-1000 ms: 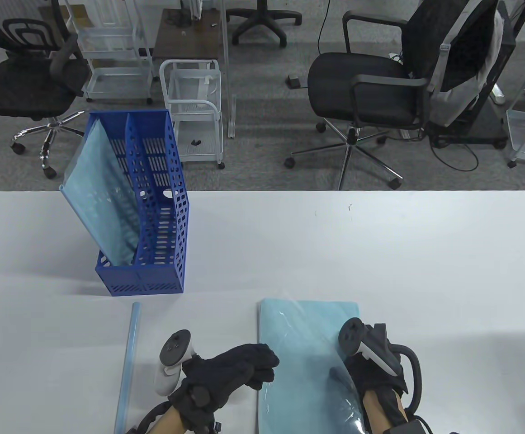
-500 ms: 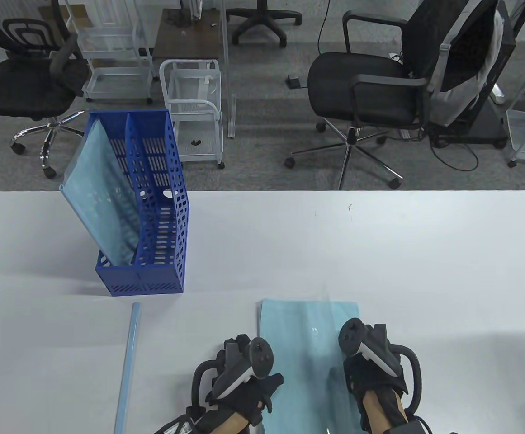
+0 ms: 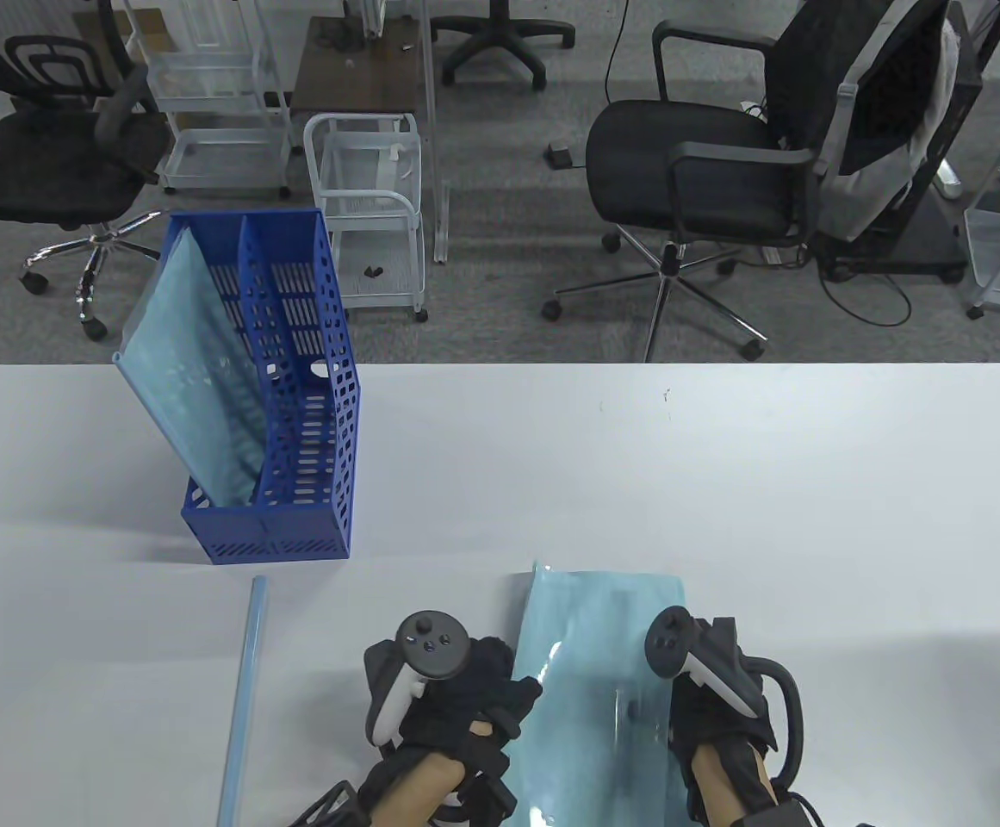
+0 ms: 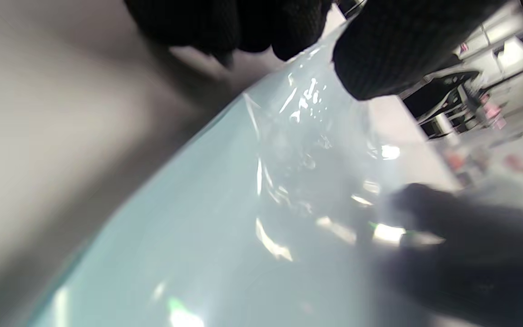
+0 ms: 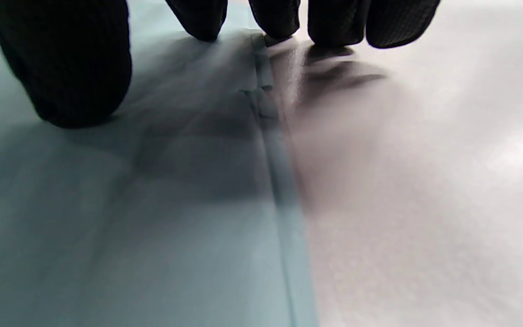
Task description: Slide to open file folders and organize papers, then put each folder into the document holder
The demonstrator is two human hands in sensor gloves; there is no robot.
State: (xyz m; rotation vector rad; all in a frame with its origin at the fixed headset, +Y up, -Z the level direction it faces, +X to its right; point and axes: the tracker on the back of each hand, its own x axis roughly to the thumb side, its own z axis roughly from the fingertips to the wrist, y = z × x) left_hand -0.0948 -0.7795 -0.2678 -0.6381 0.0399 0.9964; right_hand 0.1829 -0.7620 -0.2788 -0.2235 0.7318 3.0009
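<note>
A light-blue file folder point(image 3: 594, 637) lies at the table's front edge. My left hand point(image 3: 500, 689) pinches the left edge of its clear cover point(image 4: 243, 227), thumb on top and fingers point(image 4: 225, 22) below, so that edge stands raised and tilted. At the folder's right edge point(image 5: 270, 136) my right hand point(image 3: 680, 706) presses down with straight fingertips point(image 5: 279, 18), its thumb on the blue sheet. The folder's slide bar point(image 3: 243, 689) lies loose to the left. Back left, the blue document holder point(image 3: 293, 525) stands with one blue folder point(image 3: 189, 379) leaning in its left slot.
The white table point(image 3: 723, 482) runs wide behind and to the right of the folder. Beyond its far edge stand office chairs point(image 3: 706, 172) and white trolleys point(image 3: 370, 207) on the floor.
My left hand moved right from the bare table to the folder's left edge, took hold of the cover and lifted it. My right hand stayed in place.
</note>
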